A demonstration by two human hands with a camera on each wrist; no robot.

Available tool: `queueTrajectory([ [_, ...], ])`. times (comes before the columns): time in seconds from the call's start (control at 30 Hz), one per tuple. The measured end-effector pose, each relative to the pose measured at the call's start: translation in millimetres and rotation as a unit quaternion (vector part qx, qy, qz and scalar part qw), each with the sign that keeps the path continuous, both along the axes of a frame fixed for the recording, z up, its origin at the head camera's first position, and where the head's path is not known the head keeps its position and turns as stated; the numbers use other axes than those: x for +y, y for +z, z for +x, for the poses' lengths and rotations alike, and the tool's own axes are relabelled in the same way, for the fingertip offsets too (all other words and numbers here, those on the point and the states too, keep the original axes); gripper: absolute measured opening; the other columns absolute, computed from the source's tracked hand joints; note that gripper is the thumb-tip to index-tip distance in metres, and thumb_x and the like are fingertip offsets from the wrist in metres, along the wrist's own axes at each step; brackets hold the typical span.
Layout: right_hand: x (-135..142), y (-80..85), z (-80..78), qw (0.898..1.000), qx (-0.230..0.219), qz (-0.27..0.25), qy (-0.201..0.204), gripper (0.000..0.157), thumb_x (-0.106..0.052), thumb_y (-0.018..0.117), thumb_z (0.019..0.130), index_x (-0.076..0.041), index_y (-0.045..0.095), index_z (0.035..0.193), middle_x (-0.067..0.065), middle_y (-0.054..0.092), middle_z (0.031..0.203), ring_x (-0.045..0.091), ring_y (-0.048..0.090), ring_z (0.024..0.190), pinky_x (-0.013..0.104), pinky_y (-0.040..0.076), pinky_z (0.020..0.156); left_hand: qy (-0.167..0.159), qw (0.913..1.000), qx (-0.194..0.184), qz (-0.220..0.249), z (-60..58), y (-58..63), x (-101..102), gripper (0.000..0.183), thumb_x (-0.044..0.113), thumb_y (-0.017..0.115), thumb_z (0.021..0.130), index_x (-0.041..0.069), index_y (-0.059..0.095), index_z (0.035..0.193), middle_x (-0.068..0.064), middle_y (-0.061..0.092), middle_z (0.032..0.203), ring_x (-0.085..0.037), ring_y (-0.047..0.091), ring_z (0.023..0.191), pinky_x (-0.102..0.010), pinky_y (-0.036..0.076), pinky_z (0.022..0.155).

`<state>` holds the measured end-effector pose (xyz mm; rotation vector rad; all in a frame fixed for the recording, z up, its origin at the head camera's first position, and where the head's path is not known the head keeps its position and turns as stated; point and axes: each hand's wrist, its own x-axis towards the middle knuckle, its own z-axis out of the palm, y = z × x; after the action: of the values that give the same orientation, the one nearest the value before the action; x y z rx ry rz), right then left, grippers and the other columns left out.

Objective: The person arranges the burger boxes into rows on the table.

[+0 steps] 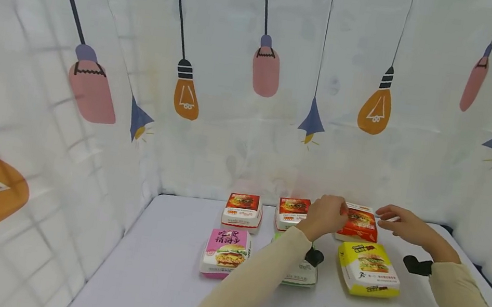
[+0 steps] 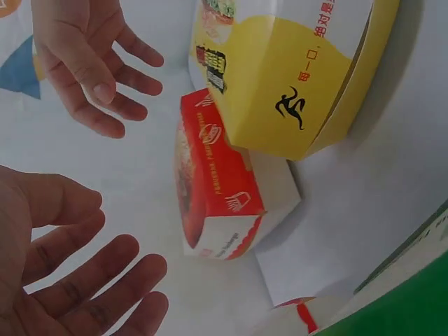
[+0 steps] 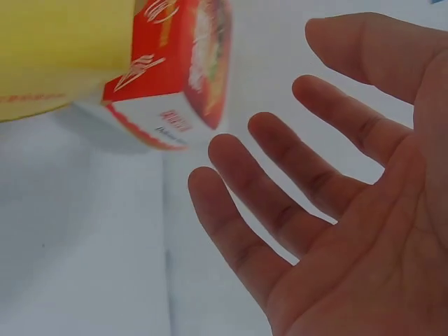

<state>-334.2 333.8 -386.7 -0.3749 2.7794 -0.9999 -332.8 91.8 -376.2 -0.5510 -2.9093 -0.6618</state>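
Note:
At the back right of the table lies a red-and-white burger box (image 1: pixel 360 223), with one hand to each side of it. My left hand (image 1: pixel 326 214) is over its left side, fingers spread and apart from it in the left wrist view. On the other side my right hand (image 1: pixel 401 225) holds nothing; the right wrist view shows its fingers spread, fingertips close to the box's corner. Nearer to me sits a yellow-and-white burger box (image 1: pixel 369 270). Beneath my left forearm a green-and-white box (image 1: pixel 301 274) is partly hidden.
Two more red-and-white burger boxes, one at the left (image 1: pixel 242 210) and one in the middle (image 1: pixel 290 212), stand in the back row. A pink-and-white burger box (image 1: pixel 226 254) is at the front left. White curtains printed with lamps (image 1: pixel 252 144) enclose the white table (image 1: pixel 150 266).

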Motion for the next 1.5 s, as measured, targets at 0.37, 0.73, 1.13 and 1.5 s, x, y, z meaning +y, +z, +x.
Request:
queueTrajectory([
  [0.37, 2, -21.3, -38.4, 0.998, -0.05, 0.027, 0.003, 0.064, -0.026, 0.065, 0.099, 0.01, 0.037, 0.144, 0.046, 0.03, 0.146, 0.06, 0.044, 0.123, 0.064, 0.055, 0.088, 0.032, 0.9978, -0.059, -0.002, -13.4, -28.3, 19, 0.019, 0.03, 0.073, 0.093, 0.025, 0.075, 0.111, 0.012, 0.071, 0.108, -0.007, 0.055, 0.082, -0.023, 0.05, 0.071],
  [0.73, 0, -31.8, -45.7, 0.996, -0.077, 0.034, 0.004, 0.077, -0.024, 0.066, 0.099, 0.008, 0.025, 0.155, 0.046, 0.016, 0.154, 0.063, 0.041, 0.128, 0.068, 0.051, 0.094, 0.06, 0.9954, -0.07, -0.027, -10.6, -42.1, 31, 0.023, 0.028, 0.076, 0.09, 0.028, 0.075, 0.113, 0.007, 0.061, 0.113, -0.01, 0.054, 0.09, -0.027, 0.05, 0.081],
  [1.13, 1, -28.8, -49.6, 0.994, -0.099, 0.035, 0.009, 0.074, -0.026, 0.064, 0.1, 0.006, 0.027, 0.155, 0.045, 0.018, 0.153, 0.063, 0.041, 0.13, 0.067, 0.051, 0.095, 0.071, 0.9936, -0.066, -0.058, -16.8, -44.1, 39, 0.023, 0.026, 0.08, 0.088, 0.028, 0.077, 0.11, 0.009, 0.061, 0.114, -0.009, 0.053, 0.089, -0.026, 0.052, 0.084],
  [1.5, 0, -28.6, -50.8, 0.995, -0.097, 0.023, 0.0, 0.075, -0.028, 0.065, 0.099, 0.006, 0.027, 0.155, 0.045, 0.017, 0.154, 0.063, 0.039, 0.13, 0.066, 0.051, 0.095, 0.081, 0.9911, -0.105, -0.002, -15.4, -36.5, 40, 0.039, 0.028, 0.082, 0.086, 0.018, 0.071, 0.122, 0.004, 0.059, 0.119, -0.013, 0.055, 0.09, -0.026, 0.052, 0.086],
])
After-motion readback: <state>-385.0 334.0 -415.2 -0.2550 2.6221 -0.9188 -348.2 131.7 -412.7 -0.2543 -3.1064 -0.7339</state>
